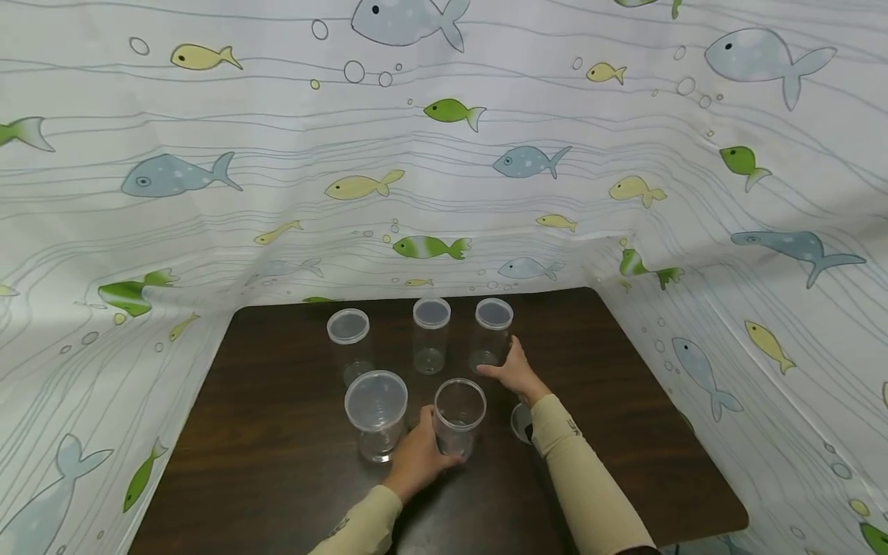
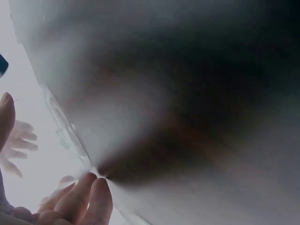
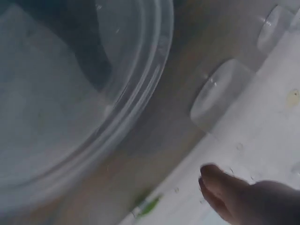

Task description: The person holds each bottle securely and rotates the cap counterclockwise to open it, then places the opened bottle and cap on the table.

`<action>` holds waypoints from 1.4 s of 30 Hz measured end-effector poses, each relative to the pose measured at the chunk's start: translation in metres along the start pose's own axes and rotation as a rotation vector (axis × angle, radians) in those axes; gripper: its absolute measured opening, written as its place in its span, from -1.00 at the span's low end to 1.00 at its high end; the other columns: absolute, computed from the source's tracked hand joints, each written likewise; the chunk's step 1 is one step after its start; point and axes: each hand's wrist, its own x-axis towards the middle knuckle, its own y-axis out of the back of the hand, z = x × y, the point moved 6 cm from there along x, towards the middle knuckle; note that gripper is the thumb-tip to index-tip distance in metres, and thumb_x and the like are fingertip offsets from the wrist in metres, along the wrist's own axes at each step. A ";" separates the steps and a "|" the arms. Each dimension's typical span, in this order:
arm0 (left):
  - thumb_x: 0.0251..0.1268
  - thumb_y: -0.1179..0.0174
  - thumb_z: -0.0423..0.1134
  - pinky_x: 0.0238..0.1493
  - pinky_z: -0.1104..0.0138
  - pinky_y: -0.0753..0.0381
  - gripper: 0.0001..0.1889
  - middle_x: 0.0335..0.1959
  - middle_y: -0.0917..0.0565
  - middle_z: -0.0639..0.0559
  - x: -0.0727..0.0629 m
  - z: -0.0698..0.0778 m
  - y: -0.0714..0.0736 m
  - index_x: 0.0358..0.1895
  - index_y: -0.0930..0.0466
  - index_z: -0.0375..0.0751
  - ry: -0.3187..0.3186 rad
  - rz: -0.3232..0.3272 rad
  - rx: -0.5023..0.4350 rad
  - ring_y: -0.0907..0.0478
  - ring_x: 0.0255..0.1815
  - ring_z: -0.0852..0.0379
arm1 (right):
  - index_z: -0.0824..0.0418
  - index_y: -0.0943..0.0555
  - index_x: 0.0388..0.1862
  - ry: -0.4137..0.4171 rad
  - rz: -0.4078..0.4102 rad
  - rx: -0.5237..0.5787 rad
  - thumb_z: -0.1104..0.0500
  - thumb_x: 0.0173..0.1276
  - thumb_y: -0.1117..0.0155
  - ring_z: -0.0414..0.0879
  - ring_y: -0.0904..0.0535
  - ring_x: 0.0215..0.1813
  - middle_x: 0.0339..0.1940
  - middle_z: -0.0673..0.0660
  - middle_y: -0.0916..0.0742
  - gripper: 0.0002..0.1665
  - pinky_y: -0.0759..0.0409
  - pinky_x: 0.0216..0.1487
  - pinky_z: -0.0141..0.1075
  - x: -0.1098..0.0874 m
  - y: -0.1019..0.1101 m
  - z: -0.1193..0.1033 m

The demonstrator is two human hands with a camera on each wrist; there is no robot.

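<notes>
My left hand [image 1: 419, 459] curls round a clear jar [image 1: 461, 428] whose top shows an open rim, with no lid on it. In the left wrist view its fingertips [image 2: 99, 194] press against the blurred wall of that jar. Farther back, my right hand [image 1: 516, 371] spreads thumb and fingers around the lower right of a lidded clear jar [image 1: 494, 331]. In the right wrist view the right hand [image 3: 243, 194] appears beside a clear jar base [image 3: 220, 96], with no jar between its fingers. A round clear piece [image 1: 522, 422] lies partly hidden under the right wrist.
More lidded clear jars stand on the dark brown table [image 1: 243, 432]: one at back left [image 1: 350, 347], one at back middle [image 1: 431, 335], and a wider one [image 1: 377, 408] just left of my left hand. A fish-printed white curtain [image 1: 444, 169] hangs behind and along the sides.
</notes>
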 end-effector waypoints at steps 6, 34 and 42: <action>-0.33 -0.73 -0.02 -0.45 0.17 -0.56 0.00 -0.10 -0.74 -0.28 0.004 0.002 -0.005 0.21 -0.25 -0.20 0.011 0.031 0.020 -0.73 -0.23 -0.14 | 0.31 0.14 0.63 0.003 0.048 0.167 0.13 0.26 -0.52 0.30 0.00 0.61 0.60 0.41 -0.13 0.24 -0.04 0.54 0.15 0.020 -0.010 0.006; -0.34 -0.69 0.12 -0.51 0.00 -0.52 0.03 -0.14 -0.72 -0.28 0.043 0.011 -0.027 0.23 -0.28 -0.22 0.163 0.122 0.014 -0.70 -0.32 -0.27 | 0.27 -0.28 0.42 0.078 0.189 0.190 0.03 0.30 -0.51 0.26 -0.31 0.44 0.41 0.32 -0.43 -0.14 -0.37 0.36 0.13 0.014 0.017 0.008; -0.30 -0.67 0.18 -0.30 -0.08 -0.61 0.40 0.47 -0.32 -0.40 0.041 0.021 -0.015 0.56 0.03 -0.42 0.192 0.074 -0.033 -0.66 0.03 -0.32 | 0.25 -0.22 0.50 0.137 0.237 0.213 0.07 0.34 -0.46 0.21 -0.41 0.33 0.37 0.29 -0.45 -0.11 -0.47 0.18 0.09 -0.022 0.056 -0.027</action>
